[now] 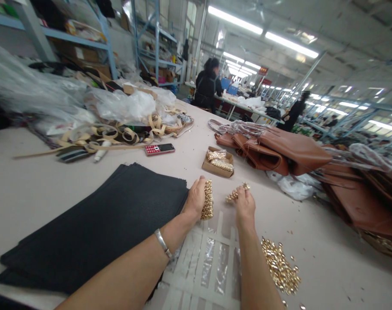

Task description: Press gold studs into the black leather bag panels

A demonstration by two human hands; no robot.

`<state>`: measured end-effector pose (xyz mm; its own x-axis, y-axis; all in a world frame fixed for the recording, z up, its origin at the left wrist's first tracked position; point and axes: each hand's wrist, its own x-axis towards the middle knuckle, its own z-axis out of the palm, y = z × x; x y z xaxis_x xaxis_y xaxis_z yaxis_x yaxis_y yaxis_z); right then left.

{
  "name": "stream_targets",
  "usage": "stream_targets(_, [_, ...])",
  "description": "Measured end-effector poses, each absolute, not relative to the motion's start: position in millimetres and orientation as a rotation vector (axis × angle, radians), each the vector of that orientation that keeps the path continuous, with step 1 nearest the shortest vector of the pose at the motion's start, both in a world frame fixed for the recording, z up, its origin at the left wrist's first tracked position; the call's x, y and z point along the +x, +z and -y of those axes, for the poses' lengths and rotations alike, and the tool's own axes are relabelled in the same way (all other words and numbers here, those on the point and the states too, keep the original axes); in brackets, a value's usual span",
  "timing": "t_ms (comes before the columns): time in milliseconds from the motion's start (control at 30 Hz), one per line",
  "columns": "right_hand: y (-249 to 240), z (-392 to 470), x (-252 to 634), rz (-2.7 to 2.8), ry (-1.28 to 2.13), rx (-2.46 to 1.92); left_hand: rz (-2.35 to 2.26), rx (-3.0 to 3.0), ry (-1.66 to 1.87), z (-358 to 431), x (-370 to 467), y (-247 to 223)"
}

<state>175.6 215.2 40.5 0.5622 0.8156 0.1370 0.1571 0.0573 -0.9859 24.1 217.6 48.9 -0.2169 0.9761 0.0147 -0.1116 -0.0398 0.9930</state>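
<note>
My left hand [196,198] is closed on a bundle of gold beaded chain [208,200], its rows standing upright along the fingers. To the right, my right hand [245,206] pinches a shorter piece of gold beaded chain [232,196], whose ends stick out on both sides of the fingers. The two hands are apart, above the table. Just beyond them sits a small cardboard box [219,170] with wrapped bundles of gold chain inside. Beside my right forearm lies a loose pile of small gold pieces [281,267].
A stack of black sheets [95,228] covers the left of the table [331,258]. Behind it lie a red phone [160,149], coiled tan strips [131,135] and clear plastic bags [121,105]. Brown leather bags [289,148] line the right side. Two people stand farther back.
</note>
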Motion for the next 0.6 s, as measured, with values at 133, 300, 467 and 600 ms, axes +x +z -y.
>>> stream_targets(133, [51,-209,180,0.961,0.406,-1.483,-1.251,1.127,1.440,-211,27,53])
stream_targets(300, [65,-187,136,1.235,0.623,-1.343,-1.256,1.218,1.449,-206,32,60])
stream_targets(467, [64,-174,110,1.331,0.497,-1.382,-1.238,1.263,1.465,-201,38,63])
stream_targets(600, [62,-173,109,1.339,0.481,-1.409,-1.249,1.247,1.477,-196,41,66])
